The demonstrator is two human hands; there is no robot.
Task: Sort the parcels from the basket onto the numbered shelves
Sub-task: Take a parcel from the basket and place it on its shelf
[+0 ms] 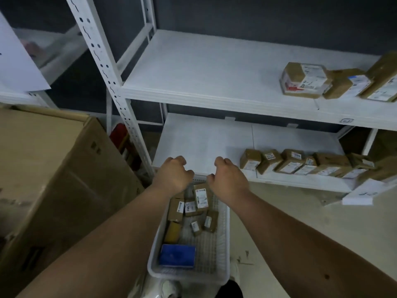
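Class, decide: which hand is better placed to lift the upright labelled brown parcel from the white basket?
Right, probably. The right hand hovers beside the upright brown cardboard parcel in the white mesh basket; the left hand hangs further left.

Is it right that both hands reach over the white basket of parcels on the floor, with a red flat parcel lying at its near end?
Not quite. In the head view the flat parcel at the near end of the white basket is blue, not red. The left hand and right hand do reach over it.
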